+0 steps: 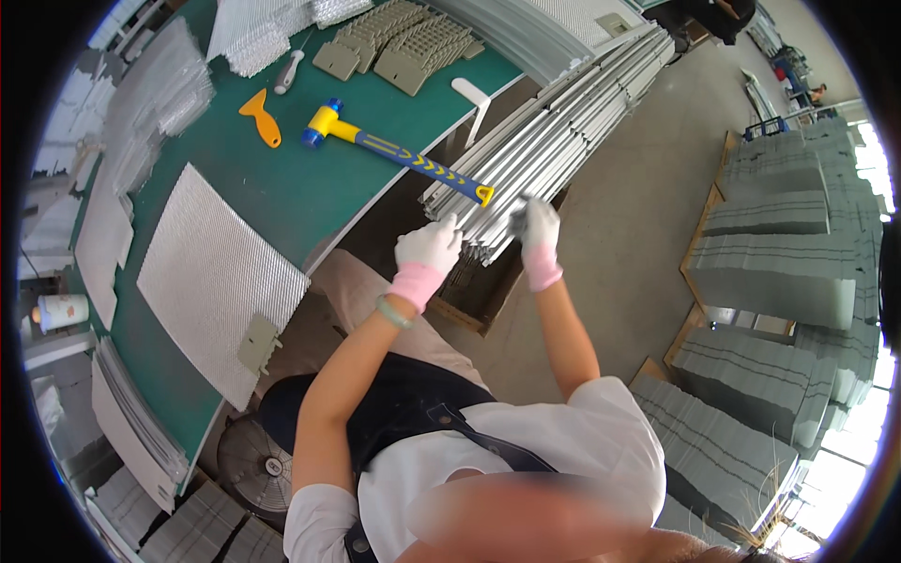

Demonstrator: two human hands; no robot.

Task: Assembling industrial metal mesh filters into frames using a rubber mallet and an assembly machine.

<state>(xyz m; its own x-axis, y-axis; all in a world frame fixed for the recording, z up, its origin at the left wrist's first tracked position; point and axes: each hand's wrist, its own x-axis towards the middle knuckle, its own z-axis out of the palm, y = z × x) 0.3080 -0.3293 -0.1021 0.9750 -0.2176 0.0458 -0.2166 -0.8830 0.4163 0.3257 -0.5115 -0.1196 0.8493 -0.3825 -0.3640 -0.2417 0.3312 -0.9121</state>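
My left hand [430,246], in a white glove with a pink cuff, is closed at the near end of a bundle of long silvery metal strips [554,127]. Its fingertips are pinched together, and whatever lies between them is hidden. On the other side of the bundle's end, my right hand [539,233], gloved alike, has its fingers curled around a small dark grey piece that is blurred by motion. A mallet [404,155] with a yellow and blue head lies on the green table, its handle reaching over the strips just beyond my left hand.
On the green table [225,141] lie a silvery mesh panel [211,272] with a beige plastic clip [258,342], an orange scraper [261,118], a screwdriver [289,72] and beige plastic parts [422,52]. Stacked grey panels [774,263] line the right; a fan [253,464] stands below the table.
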